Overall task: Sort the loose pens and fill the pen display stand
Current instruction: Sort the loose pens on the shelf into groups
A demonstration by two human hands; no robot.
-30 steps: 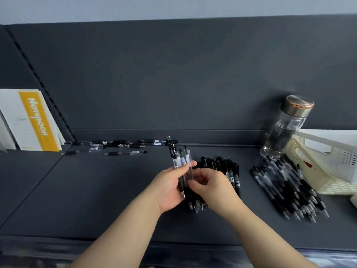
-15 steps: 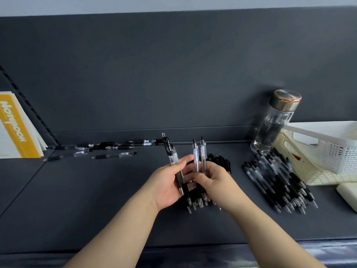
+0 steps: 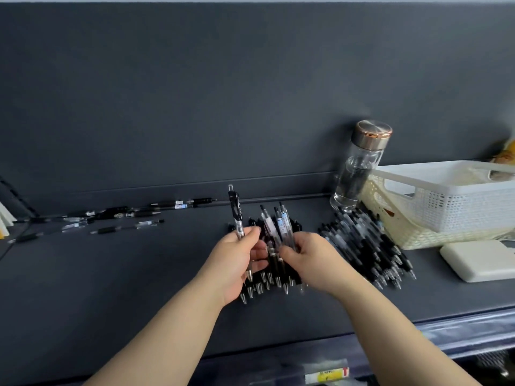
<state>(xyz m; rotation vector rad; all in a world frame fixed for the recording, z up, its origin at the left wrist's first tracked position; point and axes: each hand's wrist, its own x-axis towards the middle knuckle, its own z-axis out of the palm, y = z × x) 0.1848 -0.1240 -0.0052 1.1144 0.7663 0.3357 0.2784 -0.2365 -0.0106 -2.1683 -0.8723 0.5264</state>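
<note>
Pen [image 3: 235, 215] juts above left hand [image 3: 237, 264], clear pens [image 3: 283, 224] above right hand [image 3: 313, 260].

soft, even, dim light; faint shadows; hands and the right pen pile [image 3: 367, 243] slightly blurred; wide-angle bending at edges.

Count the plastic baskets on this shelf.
2. A white basket at far right, and a cream basket directly under it, beside the glass bottle. More may be hidden past the right edge.
</note>
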